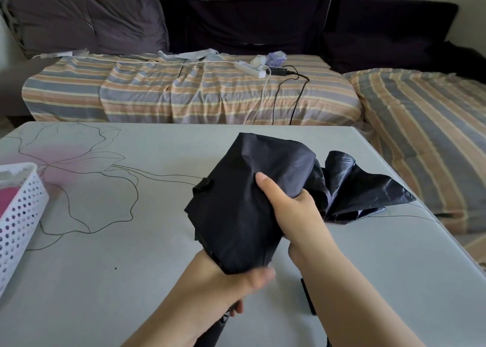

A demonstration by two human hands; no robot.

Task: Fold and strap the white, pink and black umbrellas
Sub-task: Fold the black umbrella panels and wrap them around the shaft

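The black umbrella [236, 202] is held up over the table [131, 267], nearer its right edge than its left. Its cloth is bunched up, and some loose folds spread out toward the right edge. The right hand [292, 209] grips the cloth in the middle, thumb on top and fingers curled under. The left hand [226, 281] is wrapped around the bottom end by the handle. A white basket [18, 215] with something pink inside sits at the left edge. A striped couch [184, 94] is behind the table.
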